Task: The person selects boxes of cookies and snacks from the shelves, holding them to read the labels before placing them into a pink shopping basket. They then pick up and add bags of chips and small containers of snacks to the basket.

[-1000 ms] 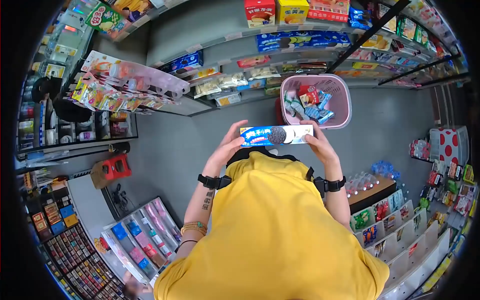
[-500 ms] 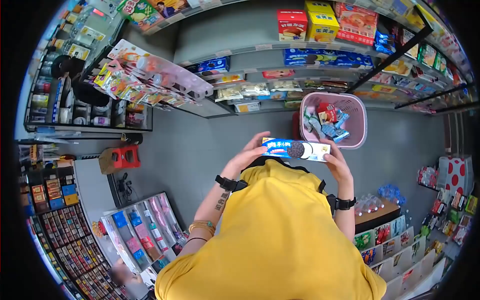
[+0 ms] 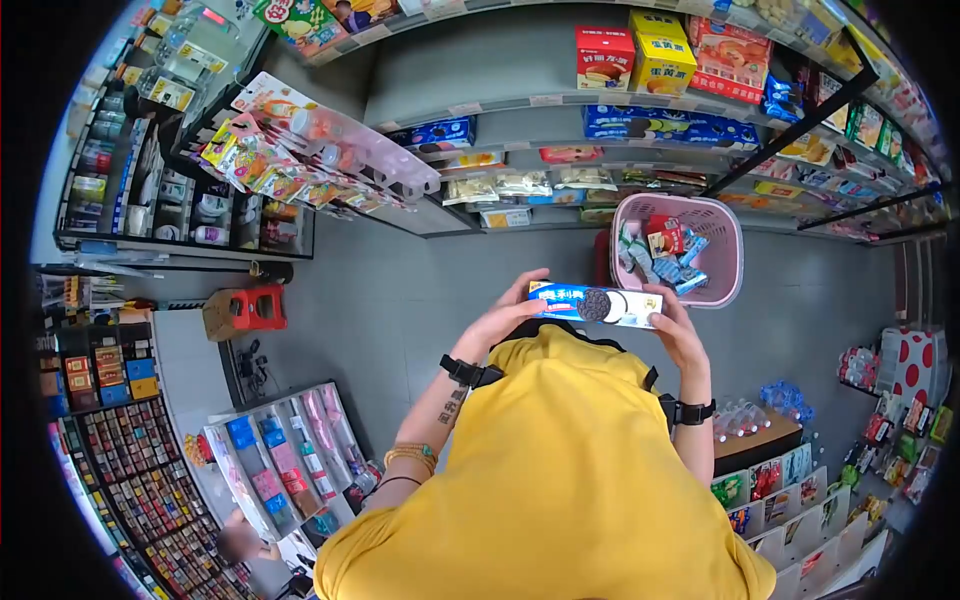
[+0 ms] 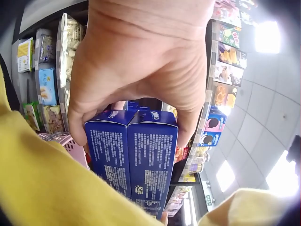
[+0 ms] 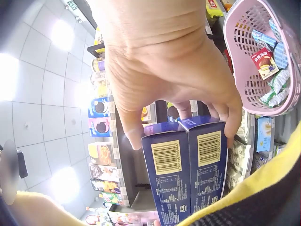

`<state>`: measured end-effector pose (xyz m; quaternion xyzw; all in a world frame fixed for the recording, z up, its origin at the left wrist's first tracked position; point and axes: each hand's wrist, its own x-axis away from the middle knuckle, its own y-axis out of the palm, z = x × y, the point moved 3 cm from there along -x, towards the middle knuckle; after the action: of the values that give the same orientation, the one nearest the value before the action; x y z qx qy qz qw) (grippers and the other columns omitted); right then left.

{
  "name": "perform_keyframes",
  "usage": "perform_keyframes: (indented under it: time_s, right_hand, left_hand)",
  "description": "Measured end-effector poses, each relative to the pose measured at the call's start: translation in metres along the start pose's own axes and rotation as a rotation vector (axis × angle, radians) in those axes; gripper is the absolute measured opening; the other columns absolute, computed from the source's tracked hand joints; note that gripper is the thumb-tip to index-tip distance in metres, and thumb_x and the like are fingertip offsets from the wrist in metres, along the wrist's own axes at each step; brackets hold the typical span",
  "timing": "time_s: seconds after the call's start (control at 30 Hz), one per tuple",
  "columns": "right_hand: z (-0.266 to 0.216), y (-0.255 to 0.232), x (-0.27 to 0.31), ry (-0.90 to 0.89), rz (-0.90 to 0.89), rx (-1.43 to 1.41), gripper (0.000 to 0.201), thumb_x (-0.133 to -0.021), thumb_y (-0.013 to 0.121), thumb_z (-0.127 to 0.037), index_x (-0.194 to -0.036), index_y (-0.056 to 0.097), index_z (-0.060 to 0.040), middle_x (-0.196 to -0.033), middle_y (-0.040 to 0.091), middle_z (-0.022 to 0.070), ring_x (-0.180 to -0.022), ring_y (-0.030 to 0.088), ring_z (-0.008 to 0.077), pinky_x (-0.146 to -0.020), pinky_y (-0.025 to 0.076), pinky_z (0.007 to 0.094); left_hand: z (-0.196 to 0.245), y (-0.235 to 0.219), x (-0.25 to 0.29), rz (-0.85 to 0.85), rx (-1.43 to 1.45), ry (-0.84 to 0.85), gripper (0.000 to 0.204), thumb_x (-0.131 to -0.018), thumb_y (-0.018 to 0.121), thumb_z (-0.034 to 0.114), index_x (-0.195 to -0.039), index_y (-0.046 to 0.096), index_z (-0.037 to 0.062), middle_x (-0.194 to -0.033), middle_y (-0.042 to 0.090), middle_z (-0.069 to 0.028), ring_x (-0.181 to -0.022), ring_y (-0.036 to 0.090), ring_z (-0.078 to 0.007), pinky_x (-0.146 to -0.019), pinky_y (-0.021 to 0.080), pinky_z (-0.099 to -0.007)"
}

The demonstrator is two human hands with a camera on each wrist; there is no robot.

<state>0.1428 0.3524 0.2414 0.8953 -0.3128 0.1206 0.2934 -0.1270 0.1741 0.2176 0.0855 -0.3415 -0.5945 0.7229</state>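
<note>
Both hands hold a pair of blue Oreo boxes (image 3: pixel 603 305) in front of the yellow shirt, one hand at each end. My left hand (image 3: pixel 512 308) grips the left end, thumb on one side and fingers on the other. In the left wrist view the two boxes (image 4: pixel 129 160) press side by side within that grip. The right end is gripped by my right hand (image 3: pixel 682 328); barcodes show on both boxes (image 5: pixel 188 169) in the right wrist view. From above, the printed cookie face is up and the second box is hidden.
Just beyond the boxes, a pink basket (image 3: pixel 728 290) on the floor contains several snack packs. Shelves with boxed snacks (image 3: pixel 665 60) curve across the front. To the left stand a hanging-snack rack (image 3: pixel 290 165) and a red stool (image 3: pixel 262 308); bottles (image 3: pixel 745 418) are at the right.
In the head view, the scene has shifted right and down, hands and boxes included. Both hands keep their grip on the Oreo boxes.
</note>
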Motion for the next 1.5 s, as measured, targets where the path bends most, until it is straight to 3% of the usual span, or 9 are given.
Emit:
perform_keyframes:
  time_s: [0.17, 0.67, 0.87, 1.03, 1.17, 1.27, 1.43, 1.5]
  right_hand:
    - [0.007, 0.000, -0.002, 0.031, 0.013, 0.034, 0.060, -0.086, 0.072, -0.025, -0.139, 0.047, -0.0096, -0.128, 0.057, 0.0061, -0.118, 0.054, 0.0192, -0.101, 0.042, 0.0362]
    - [0.001, 0.013, -0.003, 0.095, 0.028, 0.137, 0.062, -0.087, 0.071, -0.031, -0.141, 0.046, -0.0113, -0.127, 0.057, 0.0040, -0.115, 0.054, 0.0167, -0.095, 0.044, 0.0354]
    - [0.001, 0.016, -0.007, 0.101, 0.013, 0.103, 0.064, -0.089, 0.071, -0.027, -0.144, 0.044, -0.0106, -0.128, 0.056, 0.0081, -0.119, 0.053, 0.0185, -0.098, 0.044, 0.0337]
    - [0.009, 0.009, -0.016, 0.066, 0.072, 0.047, 0.075, -0.086, 0.075, -0.026, -0.147, 0.037, -0.0044, -0.132, 0.056, 0.0123, -0.121, 0.054, 0.0215, -0.100, 0.043, 0.0352]
    - [0.001, 0.009, -0.042, 0.103, 0.069, 0.006, 0.079, -0.083, 0.080, -0.019, -0.145, 0.035, 0.0027, -0.134, 0.055, 0.0143, -0.122, 0.055, 0.0226, -0.102, 0.043, 0.0357]
    - [-0.020, 0.024, -0.068, 0.086, 0.006, 0.009, 0.079, -0.082, 0.081, -0.016, -0.143, 0.036, 0.0042, -0.134, 0.055, 0.0143, -0.123, 0.055, 0.0222, -0.102, 0.044, 0.0343]
    - [-0.069, 0.048, -0.119, -0.114, -0.063, 0.138, 0.082, -0.081, 0.081, -0.013, -0.148, 0.038, 0.0056, -0.135, 0.055, 0.0147, -0.122, 0.056, 0.0214, -0.104, 0.043, 0.0333]
    - [-0.085, 0.054, -0.141, -0.114, -0.100, 0.142, 0.083, -0.082, 0.079, -0.013, -0.150, 0.035, 0.0053, -0.137, 0.055, 0.0154, -0.124, 0.054, 0.0215, -0.108, 0.039, 0.0344]
  left_hand:
    - [-0.009, -0.009, -0.001, 0.019, 0.034, -0.019, 0.072, -0.092, 0.071, 0.025, -0.150, 0.033, 0.0057, -0.137, 0.048, -0.0106, -0.127, 0.050, -0.0210, -0.107, 0.042, -0.0344]
    - [-0.017, -0.019, 0.004, 0.064, 0.072, -0.037, 0.074, -0.091, 0.072, 0.026, -0.150, 0.033, 0.0026, -0.137, 0.047, -0.0125, -0.128, 0.049, -0.0225, -0.107, 0.041, -0.0357]
    - [-0.019, -0.024, 0.006, 0.080, 0.080, -0.021, 0.074, -0.092, 0.070, 0.023, -0.150, 0.030, 0.0006, -0.138, 0.048, -0.0141, -0.129, 0.049, -0.0240, -0.110, 0.040, -0.0383]
    - [-0.019, -0.029, 0.008, 0.159, 0.072, 0.009, 0.070, -0.093, 0.069, 0.020, -0.147, 0.032, -0.0020, -0.138, 0.048, -0.0150, -0.129, 0.049, -0.0246, -0.112, 0.039, -0.0388]
    - [0.013, -0.018, 0.016, 0.212, 0.092, 0.072, 0.070, -0.089, 0.076, 0.022, -0.140, 0.038, -0.0071, -0.130, 0.053, -0.0139, -0.122, 0.054, -0.0205, -0.106, 0.044, -0.0338]
    - [0.024, -0.036, 0.009, 0.275, 0.077, 0.156, 0.066, -0.089, 0.075, 0.020, -0.139, 0.039, -0.0060, -0.130, 0.054, -0.0135, -0.121, 0.054, -0.0197, -0.104, 0.045, -0.0329]
    - [0.086, -0.044, -0.007, 0.279, -0.100, 0.278, 0.076, -0.089, 0.076, 0.018, -0.149, 0.036, -0.0035, -0.136, 0.054, -0.0125, -0.125, 0.052, -0.0194, -0.108, 0.041, -0.0342]
    - [0.105, -0.055, -0.020, 0.282, -0.162, 0.320, 0.077, -0.089, 0.075, 0.020, -0.150, 0.035, -0.0039, -0.136, 0.055, -0.0123, -0.126, 0.051, -0.0198, -0.109, 0.039, -0.0344]
